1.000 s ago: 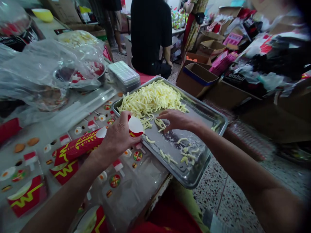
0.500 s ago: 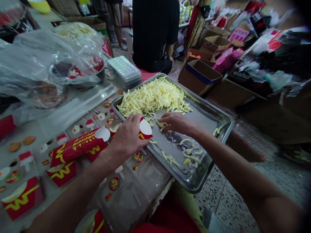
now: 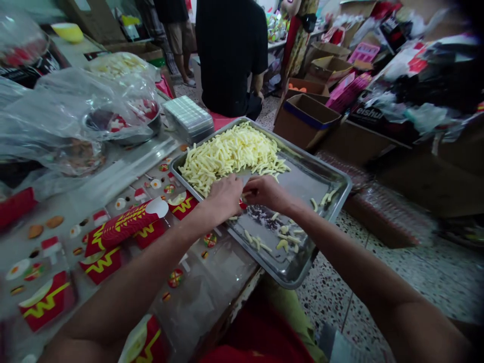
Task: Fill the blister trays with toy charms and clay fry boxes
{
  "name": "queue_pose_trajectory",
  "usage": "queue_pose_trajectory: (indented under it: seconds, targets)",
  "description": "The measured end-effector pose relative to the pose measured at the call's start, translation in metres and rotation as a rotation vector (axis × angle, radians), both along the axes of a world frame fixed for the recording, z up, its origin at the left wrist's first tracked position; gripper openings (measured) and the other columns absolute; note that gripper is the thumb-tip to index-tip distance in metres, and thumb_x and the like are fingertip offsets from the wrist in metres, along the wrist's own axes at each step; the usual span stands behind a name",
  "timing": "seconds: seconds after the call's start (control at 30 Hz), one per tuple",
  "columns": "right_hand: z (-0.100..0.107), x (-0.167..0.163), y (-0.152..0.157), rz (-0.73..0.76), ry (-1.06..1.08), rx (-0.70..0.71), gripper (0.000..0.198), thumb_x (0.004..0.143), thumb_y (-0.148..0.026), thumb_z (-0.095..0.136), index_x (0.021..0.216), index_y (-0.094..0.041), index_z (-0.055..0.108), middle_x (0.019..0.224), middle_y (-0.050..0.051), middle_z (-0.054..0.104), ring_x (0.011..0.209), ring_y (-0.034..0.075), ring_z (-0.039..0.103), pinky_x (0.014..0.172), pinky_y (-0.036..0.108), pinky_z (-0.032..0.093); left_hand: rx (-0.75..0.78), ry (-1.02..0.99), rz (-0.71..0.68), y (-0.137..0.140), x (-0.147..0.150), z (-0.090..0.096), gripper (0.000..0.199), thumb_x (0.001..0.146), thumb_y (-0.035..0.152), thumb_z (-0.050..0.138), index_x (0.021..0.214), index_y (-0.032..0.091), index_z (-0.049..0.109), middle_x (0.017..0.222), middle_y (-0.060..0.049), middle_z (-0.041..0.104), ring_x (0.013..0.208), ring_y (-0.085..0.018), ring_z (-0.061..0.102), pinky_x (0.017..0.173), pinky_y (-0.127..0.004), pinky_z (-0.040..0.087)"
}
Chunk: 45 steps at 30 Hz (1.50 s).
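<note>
My left hand (image 3: pixel 226 195) is closed around a small red fry carton (image 3: pixel 242 203), which it mostly hides; only a bit of red shows by the fingers. Close against it, my right hand (image 3: pixel 266 192) has its fingers pinched together at the carton, with a pale fry-shaped stick just visible at the fingertips. Both hands are over the left side of a metal tray (image 3: pixel 342 187). A heap of pale yellow fry-shaped sticks (image 3: pixel 234 151) fills the tray's far left part, and several loose sticks (image 3: pixel 289 237) lie near its front.
Red cartons with yellow zigzags (image 3: pixel 102 264) and a stack of nested cartons (image 3: pixel 123 224) lie left on the plastic-covered table (image 3: pixel 212 312). Behind stand a metal bowl (image 3: pixel 141 133) under plastic bags and a stack of clear cases (image 3: pixel 189 118). A person (image 3: pixel 231 55) sits beyond; cardboard boxes (image 3: pixel 306 121) stand right.
My right hand has moved from the loose sticks in the tray to the carton. My left hand has brought the carton over the tray, turning it mostly out of sight.
</note>
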State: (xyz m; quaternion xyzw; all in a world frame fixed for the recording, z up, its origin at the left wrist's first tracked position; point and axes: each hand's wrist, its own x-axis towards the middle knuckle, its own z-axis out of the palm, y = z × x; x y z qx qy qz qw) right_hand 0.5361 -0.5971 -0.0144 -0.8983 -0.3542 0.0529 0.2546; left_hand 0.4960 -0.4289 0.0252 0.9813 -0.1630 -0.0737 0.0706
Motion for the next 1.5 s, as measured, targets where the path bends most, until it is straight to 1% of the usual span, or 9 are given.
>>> queue_pose_trajectory:
  seconds: [0.23, 0.37, 0.57, 0.77, 0.93, 1.1, 1.23, 1.4, 1.5]
  targets:
    - [0.027, -0.048, -0.016, -0.087, 0.142, 0.065, 0.025, 0.091, -0.011, 0.054, 0.089, -0.019, 0.077, 0.084, 0.004, 0.072, 0.074, 0.014, 0.06, 0.071, 0.026, 0.043, -0.374, 0.111, 0.057, -0.008, -0.009, -0.024, 0.059, 0.062, 0.031, 0.077, 0.116, 0.022, 0.055, 0.108, -0.009, 0.069, 0.098, -0.029, 0.07, 0.08, -0.039, 0.056]
    - [0.015, -0.074, -0.038, -0.162, 0.139, 0.265, 0.024, 0.088, -0.011, 0.061, 0.102, -0.022, 0.078, 0.101, 0.006, 0.075, 0.087, 0.017, 0.067, 0.078, 0.029, 0.048, -0.514, 0.144, -0.016, -0.013, -0.023, -0.036, 0.071, 0.061, 0.032, 0.078, 0.126, 0.023, 0.05, 0.115, -0.007, 0.069, 0.103, -0.029, 0.069, 0.086, -0.04, 0.056]
    - [-0.009, -0.08, -0.052, -0.387, 0.153, 0.328, 0.011, 0.081, -0.014, 0.07, 0.084, -0.023, 0.076, 0.082, 0.0, 0.076, 0.072, 0.016, 0.066, 0.07, 0.029, 0.046, -0.784, 0.296, -0.232, -0.037, -0.02, -0.049, 0.06, 0.061, 0.019, 0.074, 0.116, 0.021, 0.051, 0.107, -0.002, 0.067, 0.092, -0.021, 0.066, 0.078, -0.032, 0.054]
    - [0.007, -0.069, -0.034, -0.49, 0.121, 0.429, 0.017, 0.071, -0.006, 0.062, 0.079, -0.02, 0.059, 0.068, -0.005, 0.061, 0.062, 0.012, 0.054, 0.059, 0.025, 0.038, -0.981, 0.21, -0.169, -0.053, -0.007, -0.065, 0.064, 0.054, 0.014, 0.075, 0.111, 0.02, 0.048, 0.103, -0.002, 0.065, 0.089, -0.02, 0.062, 0.077, -0.032, 0.053]
    - [0.033, -0.024, -0.065, -0.223, 0.065, 0.401, 0.012, 0.088, -0.017, 0.06, 0.088, -0.021, 0.071, 0.084, 0.001, 0.071, 0.074, 0.014, 0.063, 0.069, 0.028, 0.047, -0.886, 0.133, -0.047, -0.033, -0.002, -0.052, 0.074, 0.059, 0.017, 0.076, 0.127, 0.02, 0.047, 0.119, -0.006, 0.064, 0.106, -0.024, 0.063, 0.092, -0.037, 0.052]
    - [0.025, 0.049, -0.096, 0.015, -0.202, -0.071, 0.043, 0.079, -0.007, 0.06, 0.117, -0.023, 0.073, 0.119, 0.009, 0.068, 0.095, 0.02, 0.063, 0.083, 0.034, 0.047, -0.799, 0.11, 0.018, -0.012, 0.012, -0.041, 0.081, 0.06, 0.023, 0.079, 0.134, 0.02, 0.047, 0.129, -0.007, 0.062, 0.115, -0.026, 0.062, 0.102, -0.037, 0.049]
    - [0.018, 0.084, -0.087, 0.196, -0.19, -0.411, 0.037, 0.077, -0.01, 0.064, 0.111, -0.022, 0.075, 0.101, 0.009, 0.07, 0.089, 0.021, 0.061, 0.077, 0.032, 0.044, -0.699, 0.113, 0.026, -0.005, 0.02, -0.04, 0.08, 0.063, 0.029, 0.081, 0.135, 0.02, 0.048, 0.129, -0.007, 0.064, 0.115, -0.026, 0.063, 0.1, -0.037, 0.049]
    - [0.014, 0.09, -0.075, 0.093, -0.145, -0.519, 0.021, 0.073, -0.014, 0.071, 0.09, -0.021, 0.08, 0.084, 0.008, 0.073, 0.076, 0.019, 0.06, 0.069, 0.031, 0.039, -0.417, 0.051, 0.135, -0.013, 0.018, -0.037, 0.087, 0.058, 0.036, 0.086, 0.134, 0.018, 0.048, 0.124, -0.011, 0.066, 0.113, -0.031, 0.064, 0.096, -0.04, 0.051]
    - [0.005, 0.073, -0.073, -0.113, -0.11, -0.407, 0.012, 0.07, -0.019, 0.072, 0.08, -0.018, 0.08, 0.071, 0.006, 0.071, 0.066, 0.017, 0.056, 0.061, 0.031, 0.034, -0.22, 0.023, 0.167, -0.027, 0.013, -0.033, 0.08, 0.059, 0.034, 0.086, 0.129, 0.015, 0.051, 0.12, -0.014, 0.066, 0.111, -0.034, 0.065, 0.092, -0.042, 0.052]
